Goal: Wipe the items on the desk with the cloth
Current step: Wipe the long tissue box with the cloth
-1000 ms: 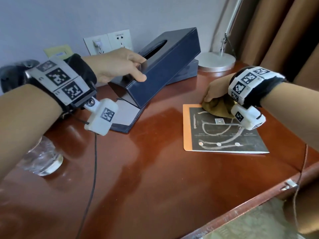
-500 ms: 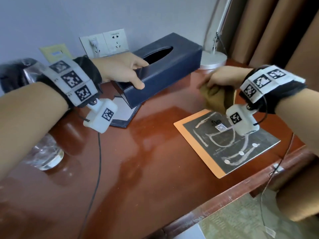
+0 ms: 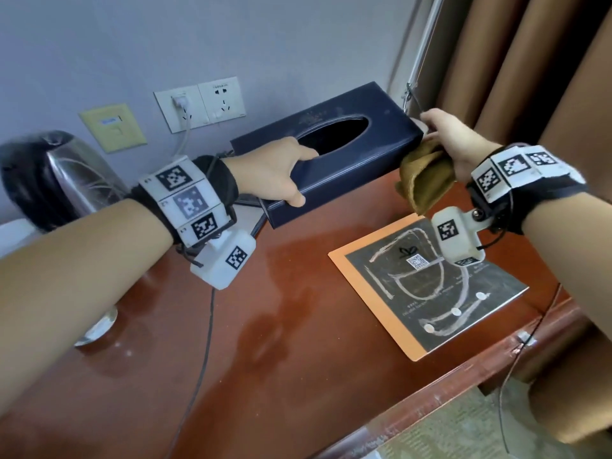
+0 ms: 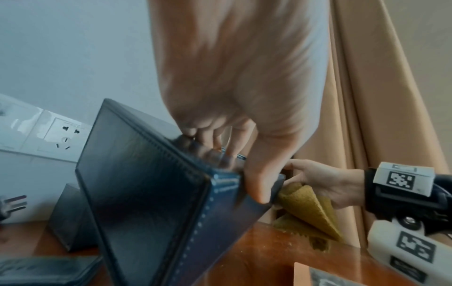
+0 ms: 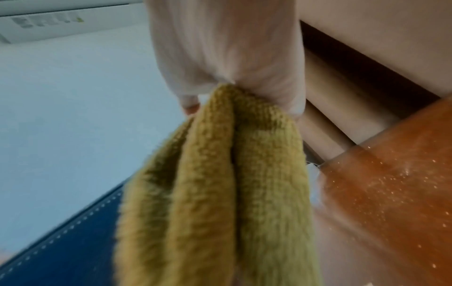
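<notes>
Red-brown desk point(image 3: 298, 342) w/ grey wall point(image 3: 231, 38), curtains point(image 3: 530, 61).

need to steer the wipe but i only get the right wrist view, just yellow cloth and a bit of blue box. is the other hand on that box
Observer: Yes. In the head view the left hand grips the dark blue stitched tissue box, fingers at its oval opening, thumb on the front side.
Operator: where is the cloth against the box
Observer: The right hand holds the mustard-yellow terry cloth at the box's right end; the left wrist view shows it touching that end.
Operator: is the box flat on the desk
Observer: No. The left wrist view shows the box tilted, one end raised off the glossy red-brown wooden desk.
</notes>
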`<state>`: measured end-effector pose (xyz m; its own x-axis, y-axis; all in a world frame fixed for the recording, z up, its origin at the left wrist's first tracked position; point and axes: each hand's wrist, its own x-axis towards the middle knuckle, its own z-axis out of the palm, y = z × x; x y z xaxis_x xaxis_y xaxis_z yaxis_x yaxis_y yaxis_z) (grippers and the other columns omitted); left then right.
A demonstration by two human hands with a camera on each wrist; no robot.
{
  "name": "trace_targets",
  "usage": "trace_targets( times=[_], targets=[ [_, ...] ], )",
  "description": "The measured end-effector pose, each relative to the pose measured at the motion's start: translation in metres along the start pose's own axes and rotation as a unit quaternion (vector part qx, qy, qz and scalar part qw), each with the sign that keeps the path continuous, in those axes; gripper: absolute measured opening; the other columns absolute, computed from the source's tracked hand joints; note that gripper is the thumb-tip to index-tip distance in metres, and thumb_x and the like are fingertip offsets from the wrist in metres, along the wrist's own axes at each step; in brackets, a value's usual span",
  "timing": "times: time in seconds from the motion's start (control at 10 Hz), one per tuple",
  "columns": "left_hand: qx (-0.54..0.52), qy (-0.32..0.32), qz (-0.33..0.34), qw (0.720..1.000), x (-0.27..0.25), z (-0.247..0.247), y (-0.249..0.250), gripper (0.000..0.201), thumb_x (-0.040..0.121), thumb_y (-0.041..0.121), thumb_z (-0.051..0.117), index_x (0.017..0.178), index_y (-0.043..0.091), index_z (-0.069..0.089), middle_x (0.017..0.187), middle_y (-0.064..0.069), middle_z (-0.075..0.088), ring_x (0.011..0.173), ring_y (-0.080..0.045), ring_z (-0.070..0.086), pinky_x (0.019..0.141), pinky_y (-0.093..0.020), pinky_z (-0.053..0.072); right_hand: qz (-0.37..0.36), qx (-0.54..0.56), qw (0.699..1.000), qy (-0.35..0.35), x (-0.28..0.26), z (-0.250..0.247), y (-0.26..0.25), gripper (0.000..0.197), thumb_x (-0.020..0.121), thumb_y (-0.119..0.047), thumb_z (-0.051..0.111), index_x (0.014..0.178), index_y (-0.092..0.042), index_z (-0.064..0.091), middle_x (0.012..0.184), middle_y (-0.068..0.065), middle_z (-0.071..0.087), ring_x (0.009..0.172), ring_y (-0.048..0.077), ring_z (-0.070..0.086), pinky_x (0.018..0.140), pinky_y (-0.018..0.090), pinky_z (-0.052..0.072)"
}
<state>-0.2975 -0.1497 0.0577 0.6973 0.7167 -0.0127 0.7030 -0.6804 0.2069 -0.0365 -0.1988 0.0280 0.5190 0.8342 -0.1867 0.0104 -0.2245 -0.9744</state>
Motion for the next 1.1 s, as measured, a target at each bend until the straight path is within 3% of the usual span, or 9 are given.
trace_targets(
  times=[0.1, 0.2, 0.3, 0.5, 0.7, 0.8, 0.9, 1.0, 1.1],
  targets=[
    [-0.002, -0.016, -0.001, 1.000, 0.007, 0.002, 0.000, 0.080, 0.080, 0.011, 0.075, 0.148, 0.014, 0.033, 0.144, -0.006, 0.040, 0.131, -0.022, 0.040, 0.092, -0.017, 0.028, -0.080, 0.004, 0.991, 0.109, 0.003, -0.001, -0.006, 0.010, 0.078, -0.020, 0.046, 0.073, -0.013, 0.050, 0.056, 0.000, 0.051, 0.038, 0.010, 0.045, 0.041, 0.015, 0.033],
    [-0.036, -0.045, -0.008, 0.998, 0.018, 0.003, -0.001, 0.072, 0.080, 0.008, 0.074, 0.144, 0.014, 0.042, 0.144, -0.003, 0.046, 0.132, -0.019, 0.042, 0.099, -0.020, 0.030, -0.113, -0.112, 0.979, 0.130, 0.013, 0.003, -0.010, 0.013, 0.074, -0.006, 0.043, 0.080, -0.009, 0.054, 0.065, 0.005, 0.053, 0.054, 0.017, 0.053, 0.049, 0.019, 0.042],
    [-0.095, -0.095, -0.001, 0.991, 0.029, 0.006, -0.004, 0.058, 0.080, 0.002, 0.071, 0.134, 0.015, 0.054, 0.135, 0.000, 0.057, 0.125, -0.018, 0.052, 0.103, -0.024, 0.037, -0.106, -0.197, 0.970, 0.097, 0.029, 0.007, -0.003, 0.017, 0.076, -0.008, 0.044, 0.084, -0.013, 0.057, 0.075, 0.008, 0.058, 0.083, 0.026, 0.058, 0.072, 0.031, 0.049],
    [-0.084, -0.147, -0.020, 0.985, 0.044, 0.018, -0.019, 0.069, 0.087, 0.005, 0.066, 0.147, 0.015, 0.035, 0.153, -0.001, 0.034, 0.140, -0.013, 0.031, 0.103, -0.014, 0.021, -0.063, -0.483, 0.873, -0.021, 0.035, 0.019, 0.008, 0.033, 0.096, -0.016, 0.043, 0.120, 0.004, 0.055, 0.129, 0.022, 0.053, 0.120, 0.034, 0.047, 0.096, 0.031, 0.036],
    [-0.062, -0.092, -0.026, 0.993, 0.037, 0.023, -0.030, 0.072, 0.090, 0.020, 0.064, 0.150, 0.020, 0.025, 0.152, -0.002, 0.024, 0.140, -0.018, 0.026, 0.112, -0.023, 0.019, -0.046, -0.548, 0.835, -0.022, 0.045, 0.024, 0.007, 0.036, 0.094, -0.023, 0.048, 0.118, 0.002, 0.057, 0.128, 0.019, 0.055, 0.117, 0.033, 0.049, 0.096, 0.033, 0.037],
    [-0.087, 0.002, -0.118, 0.989, 0.025, 0.033, -0.047, 0.094, 0.083, 0.039, 0.068, 0.153, 0.014, 0.011, 0.156, -0.008, 0.015, 0.143, -0.024, 0.019, 0.114, -0.030, 0.020, -0.039, -0.525, 0.850, 0.009, 0.050, 0.022, 0.008, 0.043, 0.094, -0.024, 0.053, 0.126, 0.005, 0.052, 0.134, 0.019, 0.050, 0.123, 0.032, 0.047, 0.100, 0.034, 0.035],
    [-0.220, -0.041, -0.212, 0.951, 0.009, 0.041, -0.052, 0.072, 0.083, 0.047, 0.067, 0.142, 0.021, 0.034, 0.132, 0.015, 0.044, 0.124, -0.011, 0.041, 0.103, -0.025, 0.033, -0.018, -0.478, 0.878, 0.014, 0.058, 0.018, 0.009, 0.054, 0.089, -0.025, 0.062, 0.133, 0.001, 0.046, 0.137, 0.014, 0.048, 0.124, 0.030, 0.046, 0.104, 0.037, 0.035],
    [-0.272, -0.049, -0.234, 0.932, 0.012, 0.054, -0.056, 0.073, 0.076, 0.041, 0.073, 0.136, 0.013, 0.042, 0.129, 0.010, 0.048, 0.122, -0.015, 0.048, 0.107, -0.035, 0.038, -0.012, -0.415, 0.909, -0.012, 0.058, 0.014, 0.008, 0.047, 0.086, -0.021, 0.062, 0.128, -0.004, 0.052, 0.122, 0.011, 0.054, 0.105, 0.026, 0.050, 0.098, 0.040, 0.041],
    [-0.287, -0.045, -0.214, 0.933, 0.023, 0.061, -0.055, 0.098, 0.044, 0.054, 0.066, 0.132, 0.015, 0.048, 0.129, -0.001, 0.056, 0.118, -0.021, 0.053, 0.105, -0.042, 0.040, -0.014, -0.403, 0.915, -0.011, 0.064, 0.013, 0.007, 0.045, 0.088, -0.016, 0.056, 0.129, 0.001, 0.050, 0.132, 0.020, 0.051, 0.111, 0.027, 0.050, 0.106, 0.046, 0.039]
  ],
)
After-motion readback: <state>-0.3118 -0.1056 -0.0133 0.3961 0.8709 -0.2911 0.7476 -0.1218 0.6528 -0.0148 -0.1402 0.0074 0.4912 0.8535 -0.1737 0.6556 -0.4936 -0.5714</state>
